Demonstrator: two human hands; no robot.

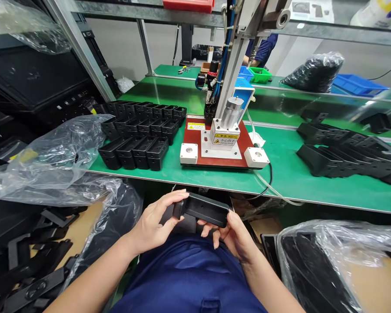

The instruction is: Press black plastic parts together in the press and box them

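Between my two hands, above my lap and in front of the bench edge, is a black plastic tray-shaped housing [207,208], its hollow side facing up. My left hand [158,219] pinches its left end, where a small dark block-like part [179,209] shows between thumb and fingers; whether that is a separate piece I cannot tell. The fingers of my right hand [234,232] close on the housing's right end, thumb on the near edge. Beyond the hands stands a bench press [226,130] on a red base with two white button boxes.
Rows of black open boxes [133,152] stand left of the press, and stacked black parts [345,152] lie to its right on the green bench [150,178]. Plastic-lined cartons with black parts [42,261] flank me. A person's sleeve [265,48] shows behind the press.
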